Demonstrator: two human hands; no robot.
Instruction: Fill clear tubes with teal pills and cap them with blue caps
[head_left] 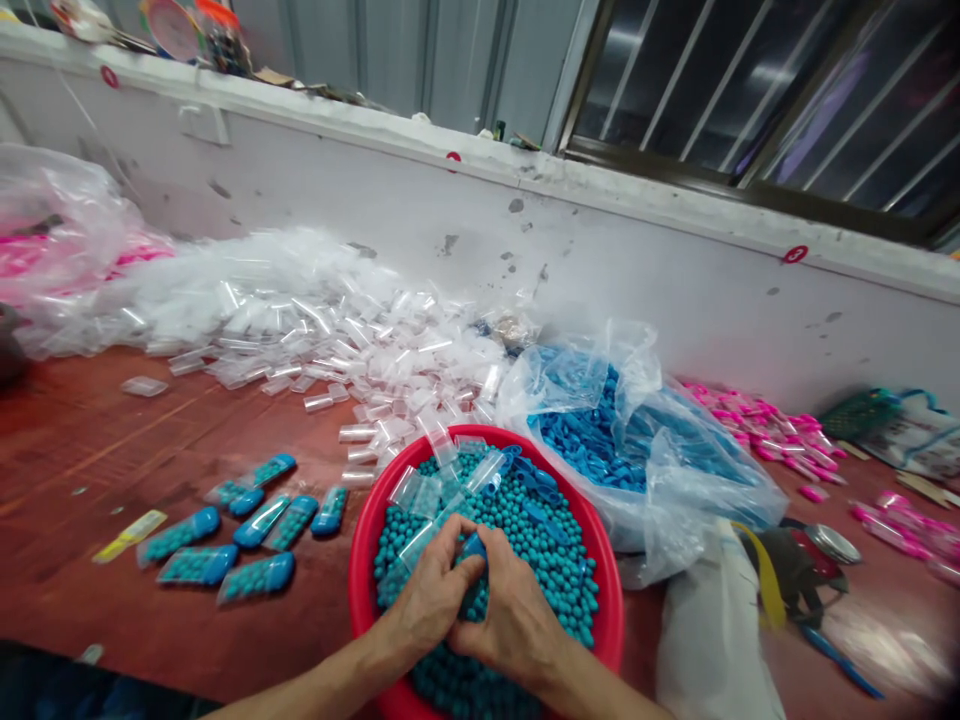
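Note:
Over a red basin (361, 540) of teal beads (517, 510), my two hands meet with their fingers closed around a small tube with a blue cap (472, 548). My left hand (433, 585) grips it from the left, and my right hand (514, 605) from the right. Most of the tube's body is hidden by my fingers. Several clear, empty tubes (435, 435) and blue caps (541, 485) lie on the beads. On the table left of the basin lie several bead-filled tubes with blue caps (262, 575).
Clear tubes (300, 300) are heaped along the wall. A clear bag of blue caps (600, 440) stands behind the basin, to the right. Pink pieces (765, 425) lie farther right. A white bag (716, 640) is beside the basin, and a yellow strip (129, 535) lies far left.

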